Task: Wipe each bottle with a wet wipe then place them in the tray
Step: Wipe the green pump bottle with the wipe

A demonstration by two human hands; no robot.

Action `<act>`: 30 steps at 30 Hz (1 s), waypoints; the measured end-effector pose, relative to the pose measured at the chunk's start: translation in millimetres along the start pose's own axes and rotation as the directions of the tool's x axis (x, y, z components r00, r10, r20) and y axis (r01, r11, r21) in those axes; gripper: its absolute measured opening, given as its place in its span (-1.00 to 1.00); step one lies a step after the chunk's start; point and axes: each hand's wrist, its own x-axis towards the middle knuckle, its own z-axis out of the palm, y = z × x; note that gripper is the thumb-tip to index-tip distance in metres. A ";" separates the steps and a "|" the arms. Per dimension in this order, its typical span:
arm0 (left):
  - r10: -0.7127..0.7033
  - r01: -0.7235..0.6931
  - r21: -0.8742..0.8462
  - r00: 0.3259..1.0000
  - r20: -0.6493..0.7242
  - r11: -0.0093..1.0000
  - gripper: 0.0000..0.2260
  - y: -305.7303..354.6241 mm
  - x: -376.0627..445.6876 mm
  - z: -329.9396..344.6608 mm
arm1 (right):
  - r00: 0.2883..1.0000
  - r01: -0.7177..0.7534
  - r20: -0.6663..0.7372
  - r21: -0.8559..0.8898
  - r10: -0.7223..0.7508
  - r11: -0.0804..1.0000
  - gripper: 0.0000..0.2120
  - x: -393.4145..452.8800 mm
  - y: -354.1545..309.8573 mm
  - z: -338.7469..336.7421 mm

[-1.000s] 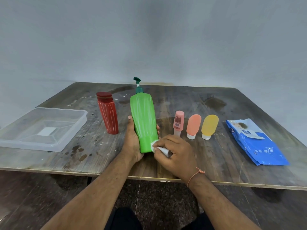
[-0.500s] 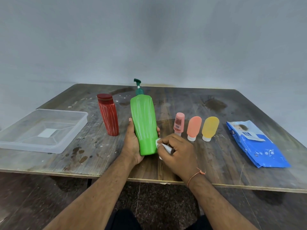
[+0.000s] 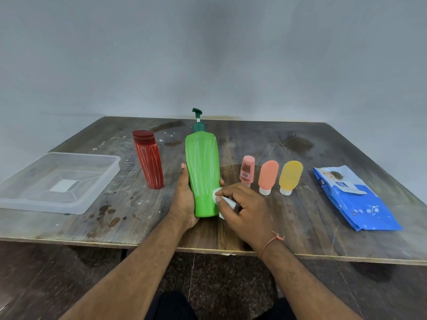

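Worn wooden surface [image 3: 300, 227] against a grey wall: our left hand [image 3: 184, 199] grips the upright green pump bottle [image 3: 202, 174] low on its body while our right hand [image 3: 245, 209] pinches a white wet wipe [image 3: 218, 197] against its lower side. Tall, glossy and faintly ribbed, it looks stiff but slippery once wet, so we judge the waist the safest hold; the clear tray [image 3: 92, 195] sits well to the left.

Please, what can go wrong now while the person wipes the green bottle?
The right hand rubs the wipe low on the tall green bottle; if the left hand loosens, it might tip onto the red bottle. The right elbow swinging out might knock the three small tubes.
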 end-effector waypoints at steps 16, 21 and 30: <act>-0.016 0.021 0.112 0.999 -0.044 0.993 -0.24 -0.7 -4.1 5.7 | 0.995 -0.062 -0.082 -0.080 0.055 0.995 -0.95 -1.4 5.3 2.7; -0.016 0.021 0.140 0.999 -0.040 0.990 -0.23 -0.6 -4.5 4.6 | 0.998 0.022 -0.054 -0.068 -0.026 0.997 -0.92 -0.1 1.1 2.2; -0.026 0.035 0.179 0.998 -0.056 0.983 -0.24 -2.6 -4.0 4.6 | 0.994 0.041 -0.095 -0.099 -0.050 0.994 -0.92 1.3 -0.1 3.1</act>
